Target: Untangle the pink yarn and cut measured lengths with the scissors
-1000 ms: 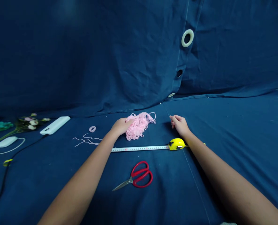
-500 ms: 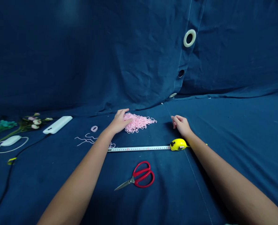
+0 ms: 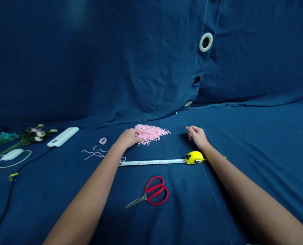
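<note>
A loose heap of pink yarn (image 3: 152, 133) lies on the dark blue cloth in front of me. At its left end my left hand (image 3: 129, 136) is closed, thumb and fingers pinching the edge of the yarn. My right hand (image 3: 197, 136) rests to the right of the heap, apart from it, fingers curled into a pinch; whatever they may hold is too small to make out. Nearer to me, a yellow tape measure (image 3: 194, 157) has its blade (image 3: 151, 162) pulled out to the left, its end hidden by my left forearm. Red-handled scissors (image 3: 151, 191) lie closed below the blade.
Several cut yarn strands (image 3: 93, 152) and a small pink coil (image 3: 103, 140) lie left of my left forearm. Farther left are a white power bank (image 3: 63, 136) with a black cable, artificial flowers (image 3: 39, 133) and a white cabled device (image 3: 12, 154). Blue curtain (image 3: 141, 61) hangs behind.
My left hand has drawn slightly down and toward me, its spread fingers closing at the yarn heap's left edge. My right hand, the tape measure and the scissors stay in place.
</note>
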A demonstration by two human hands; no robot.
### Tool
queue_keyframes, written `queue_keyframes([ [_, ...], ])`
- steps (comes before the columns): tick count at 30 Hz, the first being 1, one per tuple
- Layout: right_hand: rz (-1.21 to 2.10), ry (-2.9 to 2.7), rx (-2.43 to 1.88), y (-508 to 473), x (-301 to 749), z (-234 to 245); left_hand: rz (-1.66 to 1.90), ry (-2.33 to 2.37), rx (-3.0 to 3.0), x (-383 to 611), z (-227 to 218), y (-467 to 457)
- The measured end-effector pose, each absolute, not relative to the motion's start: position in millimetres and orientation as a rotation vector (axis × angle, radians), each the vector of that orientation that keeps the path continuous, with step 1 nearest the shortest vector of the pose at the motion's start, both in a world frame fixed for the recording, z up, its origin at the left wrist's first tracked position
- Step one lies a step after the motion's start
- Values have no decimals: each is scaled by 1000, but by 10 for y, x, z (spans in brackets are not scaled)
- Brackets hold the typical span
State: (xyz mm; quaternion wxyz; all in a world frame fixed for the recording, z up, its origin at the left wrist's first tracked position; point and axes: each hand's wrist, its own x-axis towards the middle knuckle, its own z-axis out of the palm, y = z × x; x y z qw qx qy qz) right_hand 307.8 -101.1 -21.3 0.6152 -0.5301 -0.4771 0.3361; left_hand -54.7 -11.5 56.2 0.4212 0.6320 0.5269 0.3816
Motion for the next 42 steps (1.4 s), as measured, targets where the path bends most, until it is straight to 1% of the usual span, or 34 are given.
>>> queue_keyframes([
  [3, 788, -1092, -1217, -1010, 3074, -205, 1011, 1157, 1729, -440, 653, -154],
  [6, 791, -1084, -1224, -1005, 3074, -204, 1187, 940, 1738, -321, 812, -221],
  [8, 788, -1086, -1226, -1003, 3075, -209, 1274, 923, 1745, -300, 896, -255],
  [12, 787, -1086, -1221, -998, 3082, -220, 1282, 1226, 2000, -413, 969, -284],
  [16, 790, -1090, -1225, -992, 3091, -229, 1103, 1498, 2258, -559, 1044, -289],
  [19, 793, -1095, -1230, -987, 3100, -240, 979, 1632, 2325, -625, 1113, -276],
  [22, 792, -1097, -1235, -978, 3109, -258, 944, 1549, 2141, -630, 1151, -259],
  [26, 781, -1106, -1237, -973, 3115, -270, 1010, 1120, 1680, -548, 1200, -289],
  [29, 781, -1108, -1238, -984, 3107, -251, 1030, 941, 1523, -513, 1202, -305],
  [32, 795, -1095, -1238, -997, 3093, -227, 1009, 973, 1482, -565, 1089, -225],
  [37, 795, -1093, -1234, -994, 3092, -230, 1040, 1227, 1551, -695, 873, -8],
  [39, 784, -1107, -1234, -993, 3096, -236, 1070, 1216, 1577, -694, 923, -15],
  [42, 780, -1110, -1240, -995, 3101, -239, 1115, 1069, 1551, -642, 1160, -171],
])
